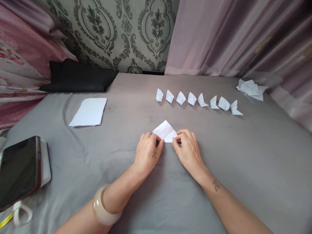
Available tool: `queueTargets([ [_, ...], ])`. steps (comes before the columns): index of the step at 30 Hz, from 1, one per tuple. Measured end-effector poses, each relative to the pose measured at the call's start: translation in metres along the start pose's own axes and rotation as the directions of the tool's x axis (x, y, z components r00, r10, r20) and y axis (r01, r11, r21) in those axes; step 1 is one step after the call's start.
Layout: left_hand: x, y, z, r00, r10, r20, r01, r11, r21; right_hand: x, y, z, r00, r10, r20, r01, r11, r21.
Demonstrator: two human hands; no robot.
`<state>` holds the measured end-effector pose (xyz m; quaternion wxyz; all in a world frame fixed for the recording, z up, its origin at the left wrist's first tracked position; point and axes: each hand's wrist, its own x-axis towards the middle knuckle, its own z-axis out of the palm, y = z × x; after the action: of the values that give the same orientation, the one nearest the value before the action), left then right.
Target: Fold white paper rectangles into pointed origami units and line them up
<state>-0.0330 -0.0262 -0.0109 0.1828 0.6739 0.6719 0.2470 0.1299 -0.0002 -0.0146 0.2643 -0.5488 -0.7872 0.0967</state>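
A white sheet of paper (165, 130), folded to a point at its far end, lies on the grey cloth between my hands. My left hand (148, 150) pinches its near left edge between thumb and forefinger. At the right corner, my right hand (188, 150) grips the same paper with thumb and fingertips. Both hands partly cover the paper's lower corners. Beyond them, several small folded white paper pieces (180, 98) stand in a row that slants nearer toward the right.
A stack of white paper (89, 112) lies to the left, with a black folded cloth (80, 76) behind it. A phone (19, 172) leans at the left edge. Crumpled paper (251, 89) sits far right. Curtains (219, 35) and a patterned wall (126, 32) bound the back.
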Motion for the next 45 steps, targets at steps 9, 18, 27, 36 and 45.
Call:
queueTargets([
  [9, 0.005, -0.006, -0.003, 0.999, -0.036, 0.002, 0.035, 0.991, -0.132, 0.001, -0.001, -0.001, 1.000, 0.011, 0.010, -0.011, 1.000, -0.016],
  [18, 0.007, 0.004, -0.010, 0.984, -0.022, -0.179, -0.020, 0.972, -0.233, 0.001, -0.001, 0.000, 1.000, 0.024, 0.015, -0.023, 0.999, -0.042],
  [27, 0.013, -0.005, -0.001, 0.851, 0.516, 0.101, -0.517, 0.856, -0.017, 0.001, -0.002, -0.002, 0.999, 0.022, 0.027, -0.021, 0.998, -0.059],
  [36, 0.012, -0.011, -0.002, 0.835, 0.519, 0.181, -0.539, 0.838, 0.087, -0.003, 0.002, -0.006, 0.999, 0.033, 0.033, -0.031, 0.997, -0.075],
  [45, 0.011, -0.008, -0.003, 0.859, 0.470, 0.204, -0.500, 0.856, 0.129, -0.010, 0.015, -0.011, 0.999, 0.053, -0.004, -0.053, 0.996, -0.072],
])
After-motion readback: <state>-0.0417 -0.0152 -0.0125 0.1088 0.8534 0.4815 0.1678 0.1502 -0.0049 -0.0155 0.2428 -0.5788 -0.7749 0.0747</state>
